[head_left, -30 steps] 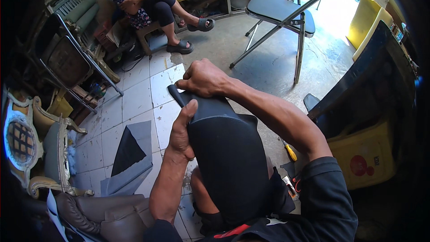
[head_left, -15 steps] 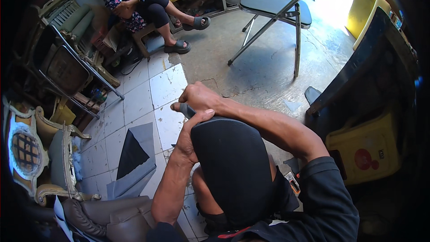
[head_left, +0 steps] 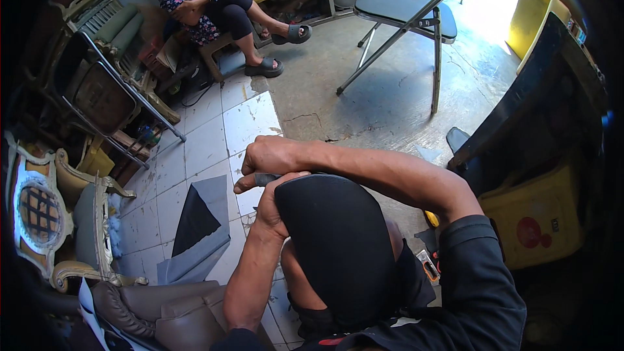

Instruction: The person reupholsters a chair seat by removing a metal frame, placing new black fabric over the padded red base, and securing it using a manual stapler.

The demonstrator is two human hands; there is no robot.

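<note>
A black padded chair panel [head_left: 338, 240] with a rounded far end rests across my lap, tilted up toward me. My left hand [head_left: 273, 205] is closed on its far left edge, the thumb lying over the rim. Reaching across the panel's far end, my right arm brings my right hand [head_left: 265, 159] just beyond the left one. Its fingers are curled, and a dark grey strip of material [head_left: 265, 179] shows between its thumb and my left hand. The panel's underside is hidden.
Grey sheet material [head_left: 218, 247] lies on the white tiles at left, near a carved chair frame [head_left: 97, 221]. A folding chair [head_left: 406, 10] stands ahead; a seated person [head_left: 208, 13] is far left. By my right side are a yellow-handled tool [head_left: 431, 219] and a yellow container [head_left: 536, 221].
My right hand has moved left and nearer, lower beside my left hand, and its forearm lies flatter across the panel's far end. The panel has turned slightly. My left hand keeps its grip.
</note>
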